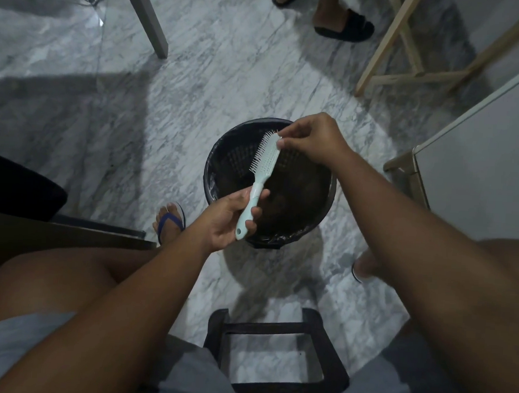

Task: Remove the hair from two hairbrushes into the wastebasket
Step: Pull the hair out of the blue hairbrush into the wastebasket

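My left hand grips the hairbrush handle over the wastebasket; it slants away toward my right hand, pinching at its far tip (hair unclear).

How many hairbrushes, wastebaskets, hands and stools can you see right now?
Hairbrushes: 1, the pale green hairbrush
Wastebaskets: 1, the black wastebasket
Hands: 2, left hand and right hand
Stools: 1, the dark stool
Total: 5
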`<state>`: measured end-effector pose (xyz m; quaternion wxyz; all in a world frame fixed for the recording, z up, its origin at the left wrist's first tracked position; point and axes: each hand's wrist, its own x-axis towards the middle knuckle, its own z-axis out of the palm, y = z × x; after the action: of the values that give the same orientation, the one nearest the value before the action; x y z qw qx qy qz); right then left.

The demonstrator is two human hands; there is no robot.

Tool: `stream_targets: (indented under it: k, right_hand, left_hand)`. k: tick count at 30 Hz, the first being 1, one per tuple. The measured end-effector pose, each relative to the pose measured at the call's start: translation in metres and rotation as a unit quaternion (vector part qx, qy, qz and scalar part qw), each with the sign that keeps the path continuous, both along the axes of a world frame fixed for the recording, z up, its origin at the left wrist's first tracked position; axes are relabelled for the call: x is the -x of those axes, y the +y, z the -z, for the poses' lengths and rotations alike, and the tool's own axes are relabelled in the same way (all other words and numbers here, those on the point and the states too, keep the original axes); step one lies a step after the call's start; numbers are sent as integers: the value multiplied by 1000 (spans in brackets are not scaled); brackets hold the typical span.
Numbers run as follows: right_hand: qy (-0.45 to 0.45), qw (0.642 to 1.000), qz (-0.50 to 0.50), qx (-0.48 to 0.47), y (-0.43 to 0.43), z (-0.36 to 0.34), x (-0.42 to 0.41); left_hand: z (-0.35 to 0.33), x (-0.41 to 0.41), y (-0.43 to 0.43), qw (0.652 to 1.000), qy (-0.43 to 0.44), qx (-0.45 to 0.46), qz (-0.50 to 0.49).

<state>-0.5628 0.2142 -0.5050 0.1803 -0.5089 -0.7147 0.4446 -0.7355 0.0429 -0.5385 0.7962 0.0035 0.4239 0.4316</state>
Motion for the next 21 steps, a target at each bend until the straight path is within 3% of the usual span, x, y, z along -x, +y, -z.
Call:
stream_targets:
  k: [5, 7, 9, 11, 16, 19, 21]
  right_hand:
    - [89, 977, 190, 30, -1, 19, 6]
    - [94, 983, 146, 55, -7, 21, 12]
    - [19, 998, 33, 57, -16, 20, 17]
    - [-33, 999, 2, 24, -16, 17, 21]
    - [-8, 994, 102, 32, 0, 13, 28]
    - [113, 954, 251, 118, 6, 17, 27]
    - [97, 944, 286, 132, 10, 23, 21]
  left_hand:
    - [0, -11, 7, 999, 32, -3, -35]
    - [1, -11, 7, 998, 45, -3, -32]
    - [1, -12, 6, 997, 74, -6, 0]
    - [0, -11, 5, 995, 97, -11, 27]
    - [-3, -5, 5, 994, 104, -19, 28]
    - [-6, -7, 8, 993, 118, -18, 13]
    - [-5, -7, 8, 990, 141, -5, -8]
